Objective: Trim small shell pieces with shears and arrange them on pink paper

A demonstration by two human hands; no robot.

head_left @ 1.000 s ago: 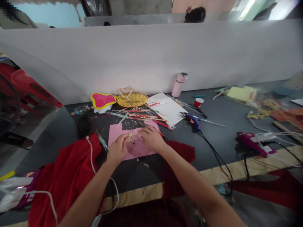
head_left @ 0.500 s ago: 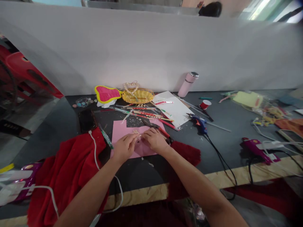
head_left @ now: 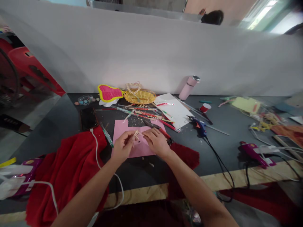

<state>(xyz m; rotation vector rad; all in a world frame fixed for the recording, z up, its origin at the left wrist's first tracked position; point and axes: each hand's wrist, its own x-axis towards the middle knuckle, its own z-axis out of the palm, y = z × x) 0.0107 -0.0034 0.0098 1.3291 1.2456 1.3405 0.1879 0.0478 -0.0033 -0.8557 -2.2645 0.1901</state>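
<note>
Over a pink sheet of paper (head_left: pixel 142 150), my left hand (head_left: pixel 123 145) pinches a small cream-coloured piece (head_left: pixel 136 135) between thumb and fingertips. My right hand (head_left: pixel 156 140) is just right of that piece, its fingers pressed together near the piece's edge; whatever lies between its fingertips is too small to make out. Pliers with red handles (head_left: pixel 163 130) lie behind my right hand, partly on the pink paper. Thin patterned sticks (head_left: pixel 142 113) and small crumbs are scattered beyond the paper.
Behind are a yellow basket (head_left: pixel 140 96), a pink bottle (head_left: pixel 189 87) and white paper (head_left: pixel 176 110). A blue glue gun (head_left: pixel 200 125) with a black cord lies right. At left are a phone (head_left: pixel 88 119) and red cloth (head_left: pixel 68 164) with a white cable.
My left hand has turned and raised the cream piece slightly, so more of it shows. My right fingers have shifted a little. The whole view has moved slightly.
</note>
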